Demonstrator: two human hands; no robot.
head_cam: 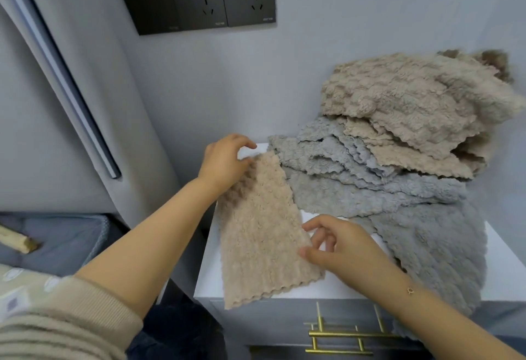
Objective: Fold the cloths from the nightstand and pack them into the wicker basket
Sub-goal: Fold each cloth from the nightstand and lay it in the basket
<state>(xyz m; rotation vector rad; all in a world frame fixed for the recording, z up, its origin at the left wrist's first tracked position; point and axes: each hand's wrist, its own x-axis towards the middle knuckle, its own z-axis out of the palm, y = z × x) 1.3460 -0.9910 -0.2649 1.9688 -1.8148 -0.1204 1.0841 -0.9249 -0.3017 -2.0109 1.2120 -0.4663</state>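
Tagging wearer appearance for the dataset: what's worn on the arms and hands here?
Both hands bare, no gloves. Left hand: ribbed beige knit sleeve pushed up near the elbow. Right hand: thin gold bracelet with a small charm at the wrist, no sleeve in view.

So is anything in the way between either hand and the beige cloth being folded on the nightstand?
Nothing visible. The left hand pinches the beige cloth at its far corner, and the right hand touches its right edge. The pile of cloths lies off to the right. The wicker basket is out of view.
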